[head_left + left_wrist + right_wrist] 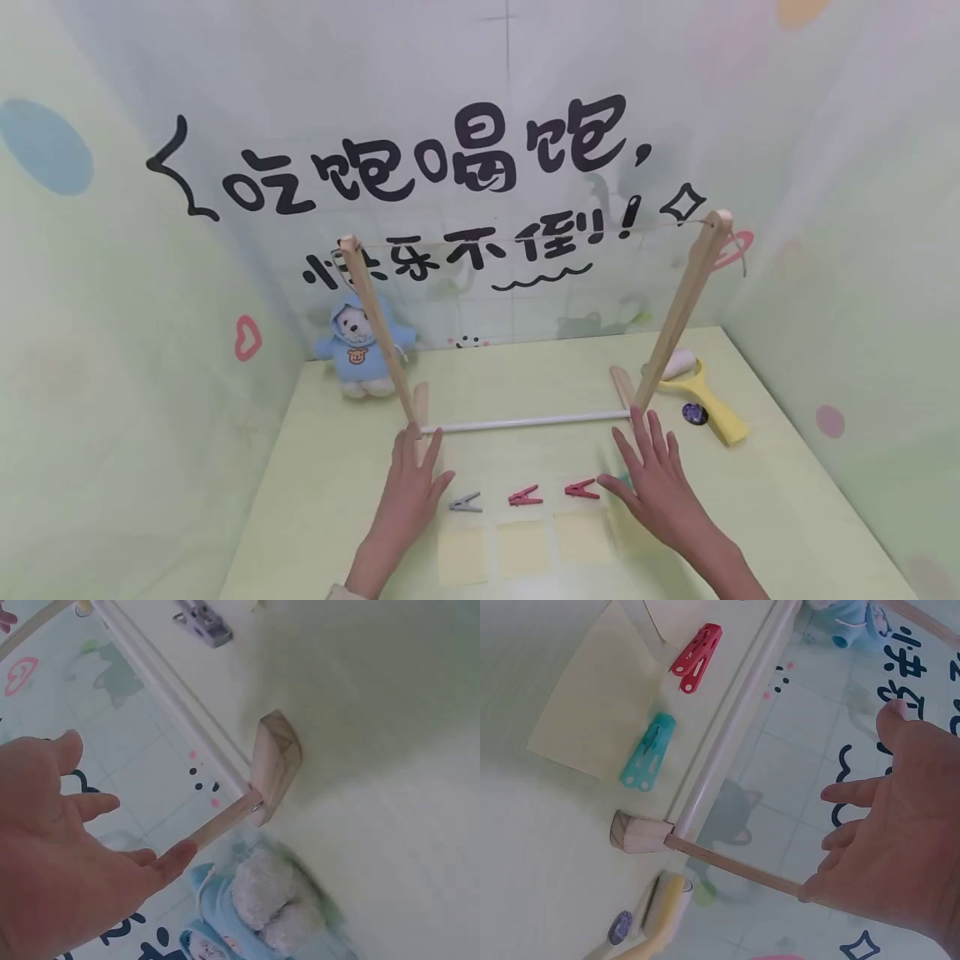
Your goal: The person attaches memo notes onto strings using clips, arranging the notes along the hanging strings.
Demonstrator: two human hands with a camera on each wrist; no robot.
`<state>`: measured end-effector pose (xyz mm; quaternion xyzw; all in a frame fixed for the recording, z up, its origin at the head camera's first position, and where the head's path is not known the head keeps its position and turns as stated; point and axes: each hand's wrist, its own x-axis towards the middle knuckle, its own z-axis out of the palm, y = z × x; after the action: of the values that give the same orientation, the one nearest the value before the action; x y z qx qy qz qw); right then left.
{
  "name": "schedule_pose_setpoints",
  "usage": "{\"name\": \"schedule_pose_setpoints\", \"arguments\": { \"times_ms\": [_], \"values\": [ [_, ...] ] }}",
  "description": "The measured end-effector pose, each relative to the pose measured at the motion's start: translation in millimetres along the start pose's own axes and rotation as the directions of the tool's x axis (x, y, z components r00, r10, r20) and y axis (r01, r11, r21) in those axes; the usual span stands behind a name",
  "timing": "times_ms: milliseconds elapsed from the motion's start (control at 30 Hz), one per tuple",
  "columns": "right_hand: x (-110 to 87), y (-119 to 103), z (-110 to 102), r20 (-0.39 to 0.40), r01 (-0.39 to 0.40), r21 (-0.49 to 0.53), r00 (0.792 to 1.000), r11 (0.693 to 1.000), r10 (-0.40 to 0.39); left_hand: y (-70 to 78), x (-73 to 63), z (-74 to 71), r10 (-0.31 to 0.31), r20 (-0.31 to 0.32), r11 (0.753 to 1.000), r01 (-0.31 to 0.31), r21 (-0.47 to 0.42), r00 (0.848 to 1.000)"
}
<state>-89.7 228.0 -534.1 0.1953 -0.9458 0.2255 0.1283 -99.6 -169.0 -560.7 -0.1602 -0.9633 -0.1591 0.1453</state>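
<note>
A wooden stand has a left post [378, 333] and a right post [682, 312], joined low down by a white rod [525, 422] and at the top by a thin string. My left hand [405, 492] is spread at the left post's base; in the left wrist view a fingertip overlaps that post. Fingers apart, my right hand [663, 492] reaches toward the right post's foot. Between the hands lie a grey clothespin [467, 502] and two red clothespins [526, 496]. A teal clothespin [648, 752] is mostly hidden behind my right hand in the head view.
Several pale yellow paper squares [462, 557] lie in a row in front of the clothespins. A plush bear in blue [356, 367] sits behind the left post. Right of the stand are a yellow-handled lint roller [720, 417] and a dark purple oval [695, 413]. Printed walls surround the table.
</note>
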Motion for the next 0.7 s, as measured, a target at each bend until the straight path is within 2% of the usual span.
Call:
{"name": "schedule_pose_setpoints", "arguments": {
  "times_ms": [133, 200, 267, 333, 367, 400, 467, 533, 567, 600, 700],
  "values": [
    [-7.9, 3, 5, 0.003, -0.010, 0.014, 1.000, 1.000, 0.010, -2.6, -16.4, 24.3, 0.000, -0.067, 1.000, 0.000, 0.005, 0.998],
    [-11.7, 4, 7, 0.006, -0.013, 0.025, 1.000, 1.000, 0.013, -8.7, -26.8, 43.8, -0.007, -0.093, 1.000, 0.007, 0.000, 0.996],
    [-13.8, 4, 12, 0.001, -0.003, 0.031, 1.000, 1.000, 0.003, -9.8, -37.8, 49.7, -0.057, -0.055, 0.997, 0.054, -0.058, 0.997],
    [-13.4, 3, 18, -0.030, 0.019, 0.038, 0.999, 0.999, -0.018, -8.8, -46.7, 52.3, -0.132, 0.025, 0.979, 0.134, -0.152, 0.991],
    [-12.0, 3, 21, -0.051, 0.030, 0.044, 0.998, 0.999, -0.027, -7.8, -50.1, 52.6, -0.171, 0.078, 0.963, 0.183, -0.196, 0.982],
    [-9.7, 2, 23, -0.082, 0.047, 0.043, 0.996, 0.998, -0.044, -3.2, -52.1, 47.4, -0.213, 0.141, 0.939, 0.243, -0.245, 0.967],
    [-3.4, -2, 29, -0.125, 0.064, 0.049, 0.990, 0.997, -0.057, 1.8, -55.9, 42.6, -0.278, 0.243, 0.888, 0.345, -0.304, 0.929],
    [4.3, -9, 36, -0.147, 0.077, 0.062, 0.987, 0.995, -0.068, 4.5, -57.4, 40.4, -0.334, 0.314, 0.843, 0.431, -0.322, 0.889],
    [7.8, -13, 40, -0.144, 0.082, 0.069, 0.987, 0.994, -0.072, 5.1, -58.5, 40.3, -0.353, 0.333, 0.826, 0.458, -0.328, 0.874],
    [10.7, -18, 44, -0.146, 0.091, 0.073, 0.986, 0.993, -0.080, 5.8, -59.9, 40.2, -0.365, 0.342, 0.813, 0.476, -0.336, 0.866],
    [15.7, -30, 58, -0.135, 0.120, 0.093, 0.985, 0.988, -0.107, 5.2, -64.5, 41.7, -0.384, 0.353, 0.789, 0.502, -0.354, 0.853]
  ]
}}
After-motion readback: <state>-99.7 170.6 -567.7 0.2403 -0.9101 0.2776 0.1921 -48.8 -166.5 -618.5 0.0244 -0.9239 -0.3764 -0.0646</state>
